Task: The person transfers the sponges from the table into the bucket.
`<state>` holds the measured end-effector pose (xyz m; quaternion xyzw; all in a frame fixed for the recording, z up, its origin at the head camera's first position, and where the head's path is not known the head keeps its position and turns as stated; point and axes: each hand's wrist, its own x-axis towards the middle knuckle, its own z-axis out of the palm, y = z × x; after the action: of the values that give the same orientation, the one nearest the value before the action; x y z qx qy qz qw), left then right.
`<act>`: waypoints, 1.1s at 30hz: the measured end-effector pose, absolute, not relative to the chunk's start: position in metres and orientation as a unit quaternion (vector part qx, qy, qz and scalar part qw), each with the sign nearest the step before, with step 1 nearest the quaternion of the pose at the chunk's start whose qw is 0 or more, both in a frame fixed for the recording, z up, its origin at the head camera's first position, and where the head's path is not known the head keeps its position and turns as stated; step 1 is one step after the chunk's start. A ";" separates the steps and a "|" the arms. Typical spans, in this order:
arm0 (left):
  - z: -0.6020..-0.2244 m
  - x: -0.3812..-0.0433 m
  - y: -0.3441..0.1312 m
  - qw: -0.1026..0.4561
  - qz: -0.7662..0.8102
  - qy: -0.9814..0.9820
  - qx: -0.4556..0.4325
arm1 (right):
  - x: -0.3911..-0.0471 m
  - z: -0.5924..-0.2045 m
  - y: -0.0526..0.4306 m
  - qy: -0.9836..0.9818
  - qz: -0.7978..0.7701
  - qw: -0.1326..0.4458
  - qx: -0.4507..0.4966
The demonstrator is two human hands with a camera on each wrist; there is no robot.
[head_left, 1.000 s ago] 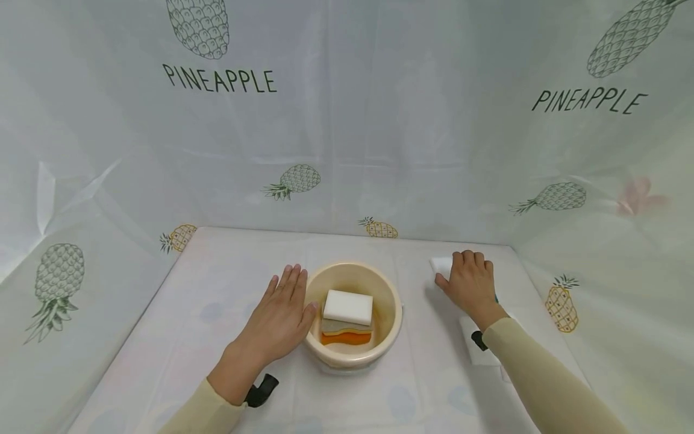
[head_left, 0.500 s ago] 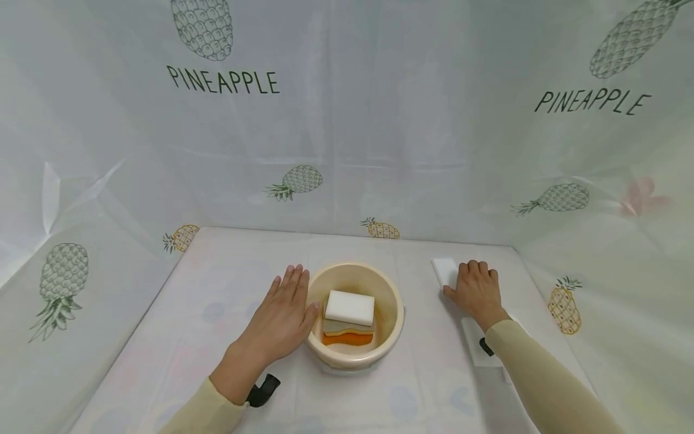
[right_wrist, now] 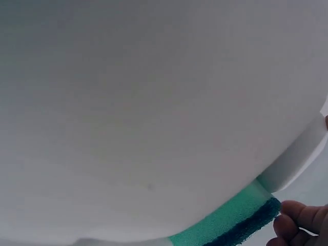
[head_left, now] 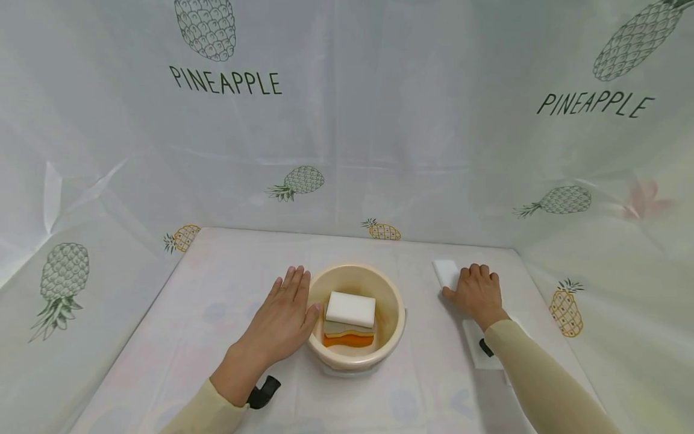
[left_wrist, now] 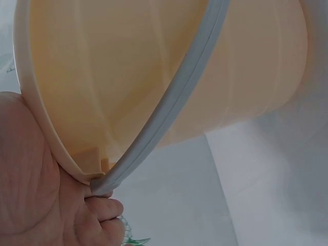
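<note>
A round cream bucket with a smooth, glossy rim and a grey handle stands on the pale, faintly spotted table. Inside lie a clean-edged white block, a greyish-yellow layer showing at its six o'clock and a bright orange layer below that. At the bucket's nine o'clock the left hand is flat and open, touching the rim, its fingers straight and close together. Out towards the bucket's three o'clock, the right hand is half closed, fingers bent, right beside a green sponge with a rough dark-blue face; whether it grips this sponge I cannot tell. A plain white slab lies at the right hand's ten to eleven o'clock, and a white piece at its six o'clock, partly under the sleeve. The hanging sheet reads "PINEAPPLE" in dark capitals at the bucket's eleven o'clock and again towards two o'clock, among green and yellow drawn pineapples.
</note>
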<state>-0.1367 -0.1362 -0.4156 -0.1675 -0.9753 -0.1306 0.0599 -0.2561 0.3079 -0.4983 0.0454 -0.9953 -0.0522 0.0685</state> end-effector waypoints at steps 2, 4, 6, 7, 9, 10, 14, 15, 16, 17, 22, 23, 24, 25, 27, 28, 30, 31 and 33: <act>-0.416 -0.137 -0.136 0.060 -0.132 -0.975 -0.168 | -0.257 -0.499 0.308 -0.996 -0.053 0.060 0.047; -0.416 -0.137 -0.136 0.061 -0.133 -0.975 -0.169 | -0.258 -0.500 0.309 -0.996 -0.053 0.052 0.047; -0.416 -0.137 -0.136 0.062 -0.133 -0.974 -0.170 | -0.258 -0.500 0.311 -0.996 -0.051 0.048 0.047; -0.416 -0.137 -0.136 0.063 -0.133 -0.974 -0.171 | -0.258 -0.500 0.311 -0.997 -0.049 0.046 0.047; -0.415 -0.137 -0.136 0.063 -0.133 -0.974 -0.171 | -0.259 -0.499 0.312 -0.997 -0.044 0.043 0.046; -0.415 -0.137 -0.136 0.061 -0.133 -0.974 -0.171 | -0.259 -0.499 0.311 -0.997 -0.041 0.042 0.045; -0.415 -0.137 -0.136 0.060 -0.134 -0.975 -0.169 | -0.260 -0.501 0.312 -0.998 -0.026 0.038 0.045; -0.415 -0.137 -0.136 0.060 -0.133 -0.975 -0.168 | -0.260 -0.501 0.311 -0.998 -0.020 0.037 0.047; -0.415 -0.137 -0.136 0.060 -0.133 -0.975 -0.168 | -0.261 -0.501 0.311 -0.998 -0.014 0.035 0.049; -0.416 -0.136 -0.136 0.060 -0.132 -0.975 -0.167 | -0.261 -0.502 0.310 -0.998 -0.009 0.034 0.053; -0.415 -0.136 -0.136 0.058 -0.131 -0.976 -0.166 | -0.261 -0.503 0.307 -0.997 0.001 0.023 0.078; -0.415 -0.136 -0.136 0.058 -0.131 -0.976 -0.166 | -0.261 -0.503 0.307 -0.997 0.000 0.025 0.080; -0.416 -0.136 -0.136 0.058 -0.131 -0.976 -0.166 | -0.261 -0.503 0.307 -0.997 -0.003 0.026 0.078; -0.416 -0.136 -0.136 0.058 -0.130 -0.976 -0.166 | -0.262 -0.503 0.306 -0.997 -0.004 0.027 0.076; -0.416 -0.136 -0.136 0.057 -0.131 -0.976 -0.165 | -0.262 -0.503 0.306 -0.997 -0.011 0.029 0.065; -0.416 -0.136 -0.136 0.057 -0.132 -0.976 -0.165 | -0.262 -0.503 0.306 -0.998 -0.016 0.029 0.059; -0.416 -0.136 -0.136 0.057 -0.134 -0.976 -0.164 | -0.263 -0.503 0.306 -0.998 -0.021 0.027 0.055; -0.415 -0.136 -0.136 0.057 -0.135 -0.975 -0.164 | -0.263 -0.503 0.306 -0.998 -0.021 0.027 0.055; -0.415 -0.136 -0.136 0.058 -0.138 -0.975 -0.165 | -0.263 -0.503 0.307 -0.998 -0.018 0.028 0.055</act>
<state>-0.1359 -0.1355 -0.4149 -0.1648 -0.9749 -0.1375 0.0585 -0.2629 0.3065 -0.5034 0.0551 -0.9979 -0.0179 0.0282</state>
